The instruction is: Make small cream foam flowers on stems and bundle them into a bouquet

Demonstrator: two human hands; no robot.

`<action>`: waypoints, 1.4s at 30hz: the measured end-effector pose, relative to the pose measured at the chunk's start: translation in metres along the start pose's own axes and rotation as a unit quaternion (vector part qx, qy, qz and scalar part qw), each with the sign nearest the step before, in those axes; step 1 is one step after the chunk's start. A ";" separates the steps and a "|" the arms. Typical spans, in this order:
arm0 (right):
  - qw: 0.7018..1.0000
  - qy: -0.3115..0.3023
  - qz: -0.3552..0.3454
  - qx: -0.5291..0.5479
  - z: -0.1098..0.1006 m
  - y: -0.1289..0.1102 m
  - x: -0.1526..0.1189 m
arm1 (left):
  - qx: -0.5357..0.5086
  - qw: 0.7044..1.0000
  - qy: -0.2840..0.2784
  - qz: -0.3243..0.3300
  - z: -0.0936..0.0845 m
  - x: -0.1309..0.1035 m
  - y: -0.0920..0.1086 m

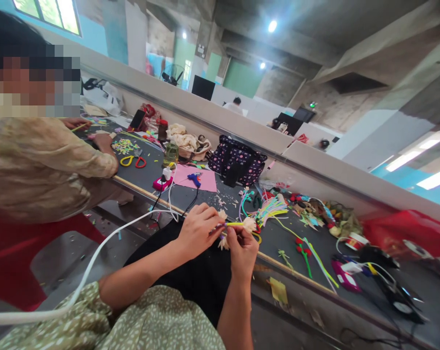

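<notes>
My left hand [201, 232] is closed around thin stems at the table's front edge. My right hand [244, 245] pinches a cream flower [249, 224] whose yellow-green stem [234, 224] reaches toward my left fingers. Two more cream blooms show between the hands, one above and one below [223, 242] the stem. Just beyond my right hand, a bundle of pastel pipe cleaners [273, 210] lies on the dark table [220, 198]. A blue glue gun [194, 179] rests on a pink sheet [209, 181] farther back.
At the left, a person [41, 160] sits at the same table, near yellow and red scissors [132, 161]. A dark dotted bag [238, 158] stands by the partition. A white cable [107, 239] crosses on my left. A red plastic bag [405, 233] lies at the right.
</notes>
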State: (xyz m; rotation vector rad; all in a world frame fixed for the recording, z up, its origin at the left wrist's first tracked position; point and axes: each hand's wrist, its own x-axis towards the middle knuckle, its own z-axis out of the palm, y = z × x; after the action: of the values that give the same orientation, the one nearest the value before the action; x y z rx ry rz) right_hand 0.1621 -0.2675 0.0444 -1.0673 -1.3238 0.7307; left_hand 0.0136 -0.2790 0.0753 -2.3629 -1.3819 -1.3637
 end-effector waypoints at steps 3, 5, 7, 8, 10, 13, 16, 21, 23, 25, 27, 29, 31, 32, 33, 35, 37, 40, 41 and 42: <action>1.000 0.001 0.002 0.008 0.000 -0.002 -0.002 | 0.011 1.000 -0.003 0.004 0.002 0.000 0.000; 1.000 -0.003 -0.001 0.006 0.001 -0.004 -0.003 | 0.004 1.000 -0.004 0.004 0.002 0.000 -0.001; 1.000 -0.006 -0.010 -0.011 0.000 -0.005 -0.003 | -0.016 1.000 -0.007 -0.002 0.003 0.000 -0.002; 0.999 -0.006 -0.017 -0.027 0.000 -0.005 -0.003 | -0.033 0.999 -0.010 -0.005 0.003 0.001 -0.003; 0.998 -0.008 -0.033 -0.055 -0.002 -0.004 -0.002 | -0.078 0.997 -0.018 -0.014 0.004 0.002 -0.005; 0.995 -0.014 -0.057 -0.078 -0.006 -0.003 -0.001 | -0.165 0.985 -0.028 -0.040 0.005 0.005 -0.009; 0.991 -0.020 -0.089 -0.099 -0.011 -0.003 0.001 | -0.261 0.961 -0.053 -0.077 0.005 0.009 -0.013; 0.979 -0.059 -0.145 -0.129 -0.019 -0.003 0.006 | -0.428 0.886 -0.122 -0.127 0.005 0.014 -0.019; 0.977 -0.073 -0.153 -0.127 -0.021 -0.001 0.007 | -0.488 0.845 -0.156 -0.153 0.005 0.014 -0.022; 0.976 -0.085 -0.159 -0.121 -0.023 0.000 0.007 | -0.540 0.800 -0.186 -0.183 0.006 0.014 -0.025; 0.975 -0.095 -0.163 -0.115 -0.024 0.000 0.008 | -0.584 0.755 -0.208 -0.213 0.007 0.013 -0.027; 0.976 -0.101 -0.161 -0.106 -0.024 -0.001 0.008 | -0.616 0.717 -0.225 -0.238 0.010 0.012 -0.029; 0.978 -0.105 -0.154 -0.094 -0.022 -0.004 0.009 | -0.635 0.688 -0.236 -0.260 0.013 0.011 -0.029; 0.979 -0.104 -0.150 -0.090 -0.021 -0.005 0.010 | -0.640 0.680 -0.237 -0.269 0.014 0.011 -0.029; 0.981 -0.102 -0.143 -0.085 -0.021 -0.006 0.011 | -0.641 0.677 -0.234 -0.276 0.016 0.011 -0.029; 0.986 -0.088 -0.123 -0.076 -0.019 -0.006 0.012 | -0.637 0.682 -0.217 -0.287 0.018 0.011 -0.029; 0.991 -0.063 -0.094 -0.064 -0.018 -0.006 0.013 | -0.629 0.692 -0.192 -0.298 0.019 0.011 -0.029; 0.997 -0.026 -0.049 -0.045 -0.016 -0.006 0.014 | -0.581 0.746 -0.160 -0.283 0.017 0.009 -0.030; 0.998 -0.018 -0.038 -0.041 -0.015 -0.006 0.014 | -0.548 0.780 -0.155 -0.259 0.015 0.009 -0.030; 0.999 -0.012 -0.032 -0.040 -0.014 -0.007 0.014 | -0.508 0.818 -0.150 -0.224 0.015 0.008 -0.030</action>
State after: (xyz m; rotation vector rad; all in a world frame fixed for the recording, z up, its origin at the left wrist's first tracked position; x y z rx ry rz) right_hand 0.1768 -0.2602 0.0570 -1.0772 -1.4110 0.6495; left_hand 0.0030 -0.2493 0.0625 -3.0870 -1.6091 -2.4334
